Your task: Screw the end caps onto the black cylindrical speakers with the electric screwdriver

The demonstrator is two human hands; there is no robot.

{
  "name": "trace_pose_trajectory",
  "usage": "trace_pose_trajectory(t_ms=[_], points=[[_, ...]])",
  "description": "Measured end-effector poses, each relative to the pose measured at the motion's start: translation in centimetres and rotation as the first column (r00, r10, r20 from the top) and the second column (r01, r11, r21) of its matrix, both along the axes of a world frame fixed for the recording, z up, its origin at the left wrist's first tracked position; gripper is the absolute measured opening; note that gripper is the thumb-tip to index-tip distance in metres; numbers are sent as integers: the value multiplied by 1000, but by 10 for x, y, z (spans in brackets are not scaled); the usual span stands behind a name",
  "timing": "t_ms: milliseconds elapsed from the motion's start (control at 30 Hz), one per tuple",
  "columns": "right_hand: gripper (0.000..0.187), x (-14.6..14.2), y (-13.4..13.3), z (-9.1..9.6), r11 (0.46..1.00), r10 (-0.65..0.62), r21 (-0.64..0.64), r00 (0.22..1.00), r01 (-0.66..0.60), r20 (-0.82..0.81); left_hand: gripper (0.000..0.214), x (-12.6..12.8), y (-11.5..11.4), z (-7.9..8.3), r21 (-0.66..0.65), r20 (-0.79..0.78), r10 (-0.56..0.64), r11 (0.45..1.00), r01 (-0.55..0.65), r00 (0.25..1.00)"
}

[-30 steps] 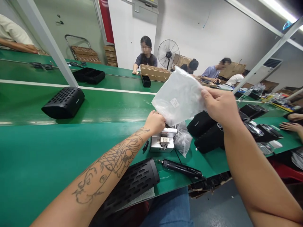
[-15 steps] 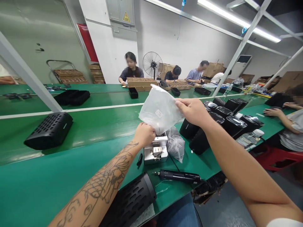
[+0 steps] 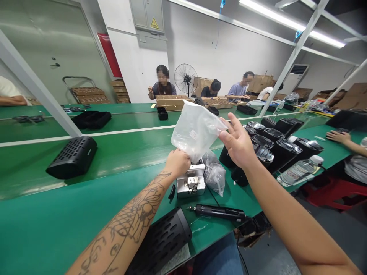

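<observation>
A translucent plastic bag [image 3: 190,128] with a small white label is held up above a silver screw feeder [image 3: 183,187]. My left hand [image 3: 178,163] is closed around the bag's lower end, just over the feeder. At the bag's right edge is my right hand [image 3: 239,145], its fingers spread and the thumb side at the plastic; whether it touches is unclear. Beside the feeder sits a second plastic bag [image 3: 215,173] with grey contents. In front lies a black electric screwdriver [image 3: 219,212], its bit pointing left. A black perforated speaker housing [image 3: 168,238] is partly behind my left forearm.
Another perforated housing [image 3: 73,156] stands on the green belt [image 3: 129,145] to the left. Several black speaker units [image 3: 282,152] crowd the right, beside a clear plastic bottle [image 3: 299,172]. A slanted white post [image 3: 43,84] rises at left. Co-workers sit across the belt and at right.
My right hand has loosened from its pinch on the bag, fingers spreading. The housing on the belt has shifted right. A person opposite has raised a hand. The view has moved slightly.
</observation>
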State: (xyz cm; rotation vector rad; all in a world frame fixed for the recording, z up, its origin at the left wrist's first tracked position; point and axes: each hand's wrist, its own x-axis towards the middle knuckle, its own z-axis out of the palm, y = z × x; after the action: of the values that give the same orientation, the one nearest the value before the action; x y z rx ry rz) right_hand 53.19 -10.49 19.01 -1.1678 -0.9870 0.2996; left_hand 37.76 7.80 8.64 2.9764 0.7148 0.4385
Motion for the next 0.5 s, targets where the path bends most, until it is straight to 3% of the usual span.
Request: trace_pose_trajectory(t_ms=[133,200,367,500], points=[[63,-11,2,-19,986,-167,9,986,166,24,31,0,0,0,-4,1,-3,1000,3,1000],[60,-12,5,-19,983,-181,19,983,181,13,30,-1,0,0,-7,3,-5,1000,5,1000],[80,-9,10,-10,996,-82,-34,996,81,-43,29,-1,1,-2,-30,13,-9,1000,9,1000],[59,-3,11,-14,994,-69,-95,993,60,-93,29,-2,1,-2,-60,40,-7,998,10,999]])
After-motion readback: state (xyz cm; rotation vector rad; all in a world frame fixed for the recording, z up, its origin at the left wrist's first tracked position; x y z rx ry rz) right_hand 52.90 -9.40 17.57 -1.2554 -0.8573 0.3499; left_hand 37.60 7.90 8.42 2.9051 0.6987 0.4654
